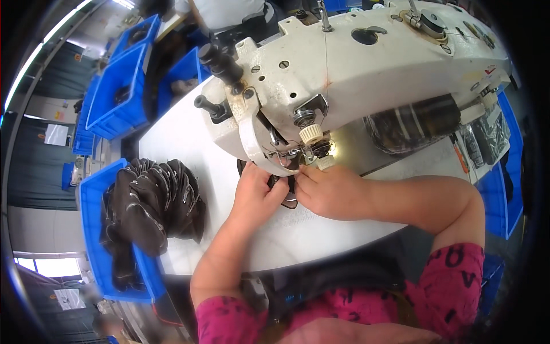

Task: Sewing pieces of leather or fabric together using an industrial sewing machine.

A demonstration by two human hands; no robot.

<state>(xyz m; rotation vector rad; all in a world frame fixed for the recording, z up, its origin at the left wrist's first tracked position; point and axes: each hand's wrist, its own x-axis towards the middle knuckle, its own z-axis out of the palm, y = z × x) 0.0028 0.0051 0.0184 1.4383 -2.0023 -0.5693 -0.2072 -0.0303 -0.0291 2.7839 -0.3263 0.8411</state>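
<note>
At the needle area of a white sewing machine (355,66), my left hand (258,194) and my right hand (331,192) are close together on a small dark fabric piece (291,203). My left fingers are curled on its left side, their tips partly hidden. On the other side, the right thumb and fingers are pinched together at the piece's edge, just below the needle parts (303,153). A small lamp lights this spot. Most of the dark piece is covered by my hands and the machine head.
A heap of dark brown pieces with zippers (152,200) hangs over a blue bin (94,229) left of the white table (229,258). Right of the needle lies a plastic-wrapped dark bundle (415,121), near an orange-handled tool (460,157). More blue bins (120,94) stand behind.
</note>
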